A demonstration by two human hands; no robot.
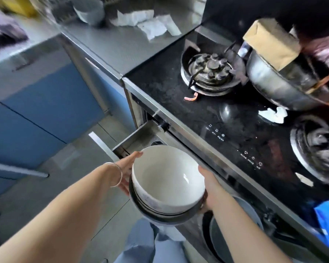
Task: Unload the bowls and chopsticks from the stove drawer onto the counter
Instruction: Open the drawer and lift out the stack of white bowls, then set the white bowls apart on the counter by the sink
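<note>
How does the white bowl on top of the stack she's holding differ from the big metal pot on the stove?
The white ceramic bowl is empty, while the large steel pot holds a brown paper-wrapped block. The bowl is carried in a stack between the left hand and right hand; the pot rests on the stove. The bowl looks matte white, the pot shiny grey. Both are round and open-topped.

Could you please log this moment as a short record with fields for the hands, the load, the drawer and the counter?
left hand: flat against the stack's left side
right hand: cupped round its right side
load: stack of bowls, white bowl on top, lifted
drawer: open, more dishes below
counter: steel, white cloths at back
</note>
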